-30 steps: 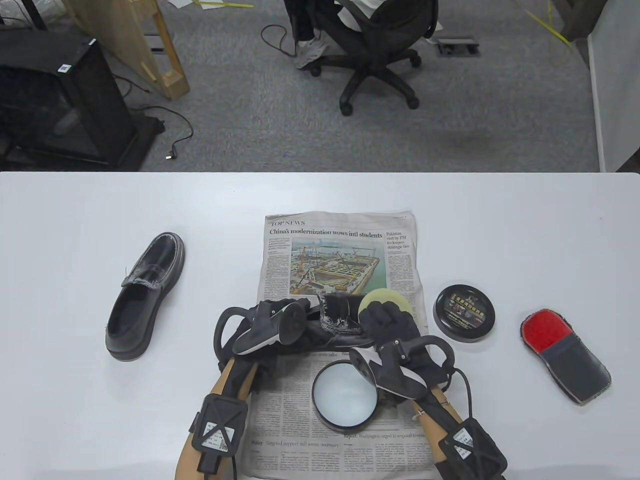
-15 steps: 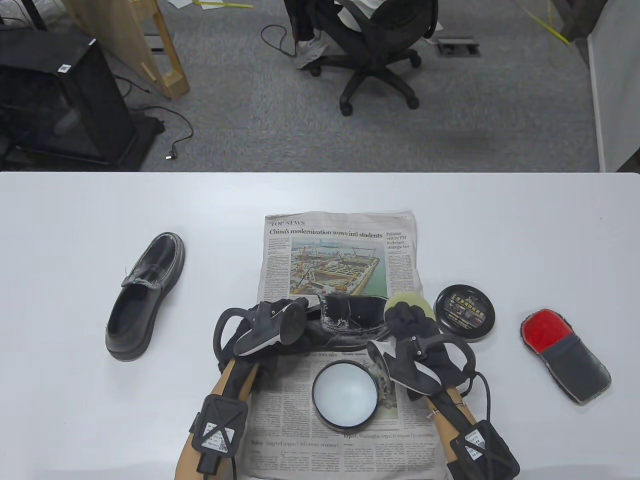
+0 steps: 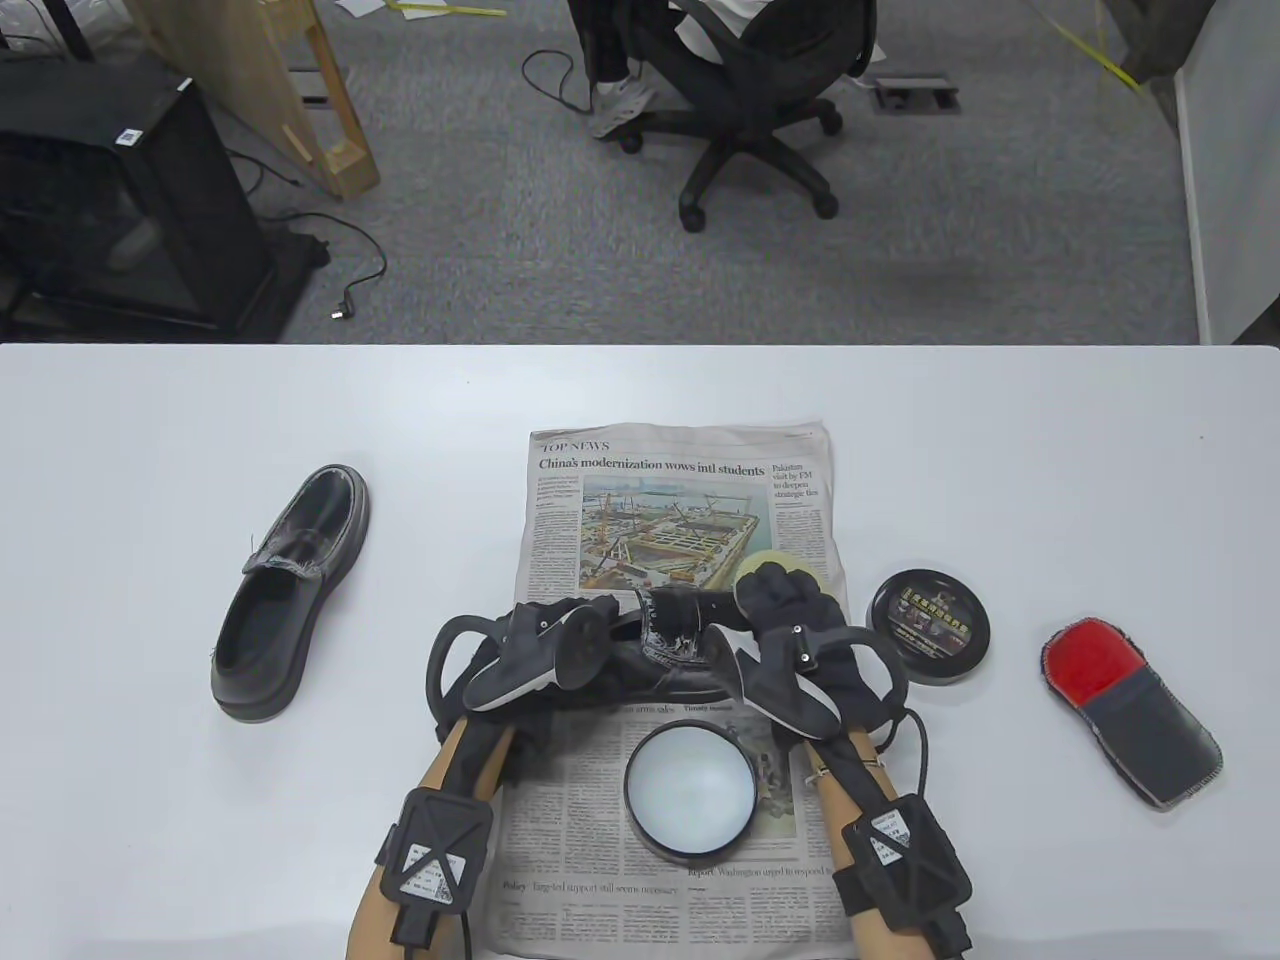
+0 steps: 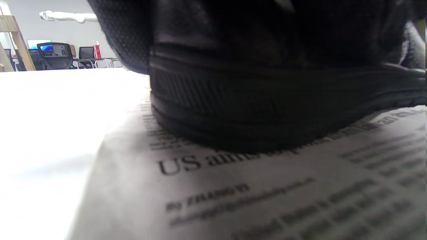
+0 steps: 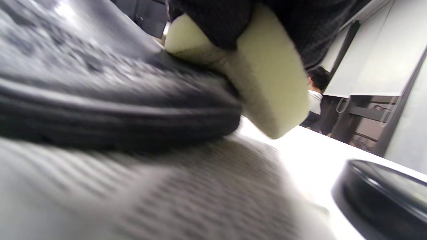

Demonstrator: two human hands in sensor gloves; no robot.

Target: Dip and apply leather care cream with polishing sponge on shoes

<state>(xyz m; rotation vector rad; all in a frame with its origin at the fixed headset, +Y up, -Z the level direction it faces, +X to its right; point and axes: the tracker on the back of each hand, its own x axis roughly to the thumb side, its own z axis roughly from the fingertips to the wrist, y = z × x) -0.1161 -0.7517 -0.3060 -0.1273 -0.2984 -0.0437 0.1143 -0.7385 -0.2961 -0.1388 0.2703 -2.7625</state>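
A black leather shoe (image 3: 672,640) lies on the newspaper (image 3: 680,500); its heel fills the left wrist view (image 4: 267,100). My left hand (image 3: 540,640) grips the shoe's heel end. My right hand (image 3: 785,605) holds the round yellow sponge (image 3: 762,563) and presses it on the shoe's toe; the right wrist view shows the sponge (image 5: 267,80) against the toe (image 5: 116,100). The open cream tin (image 3: 690,790) sits on the newspaper in front of the shoe. Its black lid (image 3: 930,625) lies to the right, also in the right wrist view (image 5: 383,193).
A second black shoe (image 3: 290,590) lies on the white table (image 3: 150,420) at left. A red and grey polishing mitt (image 3: 1135,715) lies at the far right. An office chair (image 3: 750,100) stands on the carpet beyond the table.
My right hand with the sponge swung right toward the lid, then back left and farther away along the shoe's toe. The left hand and shoe stayed put.
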